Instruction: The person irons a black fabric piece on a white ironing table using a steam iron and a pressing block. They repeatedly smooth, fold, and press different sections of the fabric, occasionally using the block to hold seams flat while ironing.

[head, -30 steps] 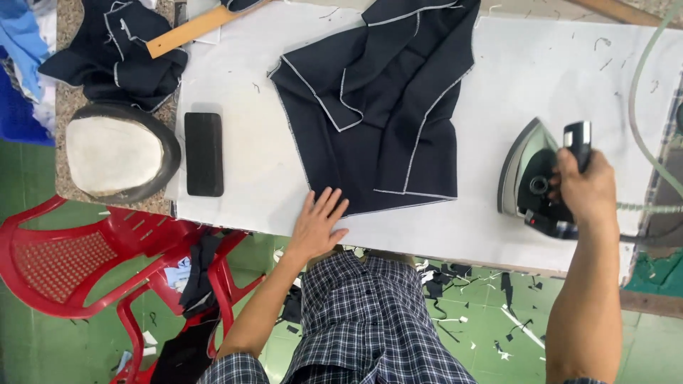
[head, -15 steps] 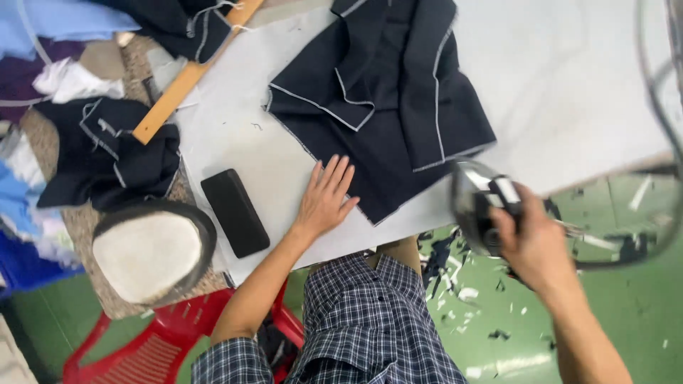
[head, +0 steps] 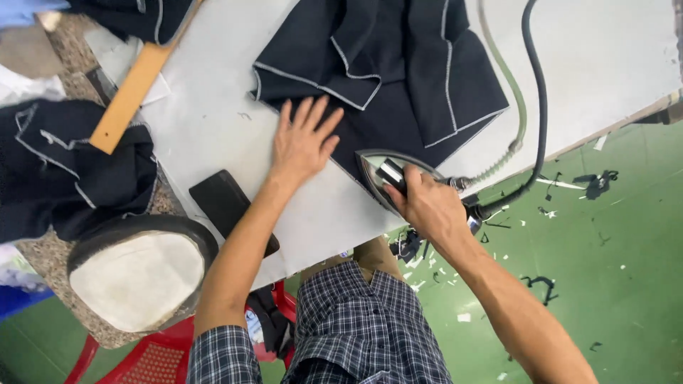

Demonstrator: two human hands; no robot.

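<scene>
Head view: your left hand (head: 302,142) lies flat, fingers spread wide, on the dark navy fabric piece with white stitching (head: 398,78) on the white worktop (head: 213,135). Your right hand (head: 427,206) grips the steel steam iron (head: 384,178), just right of your left fingers, its nose towards them

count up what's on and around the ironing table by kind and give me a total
Dark garment pieces with white stitching: 3, one under the left hand at, one at, one at
Irons: 1, in the right hand
Wooden sticks: 1
Black pads: 1
Pressing cushions: 1
Total: 7
</scene>
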